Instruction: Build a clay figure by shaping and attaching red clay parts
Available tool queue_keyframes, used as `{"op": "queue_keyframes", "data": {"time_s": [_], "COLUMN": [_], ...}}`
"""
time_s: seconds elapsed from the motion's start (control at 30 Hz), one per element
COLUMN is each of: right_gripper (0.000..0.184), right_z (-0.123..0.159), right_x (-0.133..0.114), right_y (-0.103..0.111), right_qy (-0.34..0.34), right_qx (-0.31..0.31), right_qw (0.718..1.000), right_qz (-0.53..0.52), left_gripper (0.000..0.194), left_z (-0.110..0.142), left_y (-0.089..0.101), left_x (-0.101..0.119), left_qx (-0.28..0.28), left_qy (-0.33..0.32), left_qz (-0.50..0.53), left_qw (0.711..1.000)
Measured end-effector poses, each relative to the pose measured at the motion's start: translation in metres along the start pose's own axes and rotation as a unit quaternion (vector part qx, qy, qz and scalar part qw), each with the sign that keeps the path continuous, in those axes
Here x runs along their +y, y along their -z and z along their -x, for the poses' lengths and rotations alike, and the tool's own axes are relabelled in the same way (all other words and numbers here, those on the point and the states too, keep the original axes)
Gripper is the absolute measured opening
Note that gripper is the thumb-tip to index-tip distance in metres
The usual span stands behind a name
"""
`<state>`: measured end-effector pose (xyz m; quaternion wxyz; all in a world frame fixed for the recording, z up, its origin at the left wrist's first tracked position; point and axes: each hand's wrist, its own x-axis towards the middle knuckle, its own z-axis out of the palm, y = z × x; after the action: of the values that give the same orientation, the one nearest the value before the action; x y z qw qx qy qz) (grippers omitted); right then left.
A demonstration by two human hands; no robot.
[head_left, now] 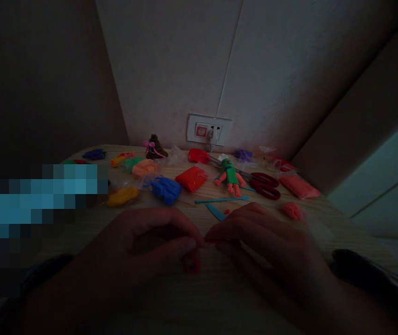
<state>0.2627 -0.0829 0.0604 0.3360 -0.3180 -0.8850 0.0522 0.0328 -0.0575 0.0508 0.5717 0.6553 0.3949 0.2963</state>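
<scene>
Near the front of the table, my left hand [150, 242] is curled with thumb and fingers pinched on a small red clay piece [192, 266] that has a dark blue spot. Most of that piece is hidden behind the thumb. My right hand [265, 242] almost meets it, its fingertips closed on a thin bit of red clay [212, 241]. Just beyond the right fingers lie a blue modelling knife [215, 212], a tiny orange-red bit of clay [227, 211] and a thin blue modelling stick [220, 200]. A green and pink clay figure [232, 176] lies behind them.
Red-handled scissors [265, 185] rest beside the figure. Bags of clay surround them: blue [166, 189], red [192, 179], yellow [122, 196], pink [299, 185]. A pink clay lump [292, 211] sits at right. A brown clay shape [155, 148] stands near the wall socket [208, 129].
</scene>
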Motion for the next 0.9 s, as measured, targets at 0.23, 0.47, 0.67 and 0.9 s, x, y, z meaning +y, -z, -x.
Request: {"op": "queue_keyframes", "data": {"time_s": [0.23,0.47,0.67,0.9], "right_gripper": [0.028,0.024,0.026,0.029], "right_z": [0.0,0.003,-0.001,0.001], "right_x": [-0.002,0.004,-0.001,0.002], "right_y": [0.002,-0.001,0.005,0.005], "right_qy": [-0.009,-0.052,-0.046,-0.053], "right_qx": [0.0,-0.005,-0.007,-0.01], "right_qw": [0.999,0.996,0.994,0.992], "right_qz": [-0.041,-0.076,-0.094,-0.11], "left_gripper": [0.014,0.008,0.011,0.017], "left_z": [0.002,0.003,0.002,-0.005], "left_y": [-0.003,-0.004,-0.005,0.002], "left_x": [0.007,0.011,0.009,0.009], "left_qx": [0.054,0.041,0.034,0.009], "left_qy": [0.046,0.041,0.035,-0.026], "left_qz": [0.042,0.013,0.07,0.009], "left_qw": [0.997,0.998,0.996,1.0]}}
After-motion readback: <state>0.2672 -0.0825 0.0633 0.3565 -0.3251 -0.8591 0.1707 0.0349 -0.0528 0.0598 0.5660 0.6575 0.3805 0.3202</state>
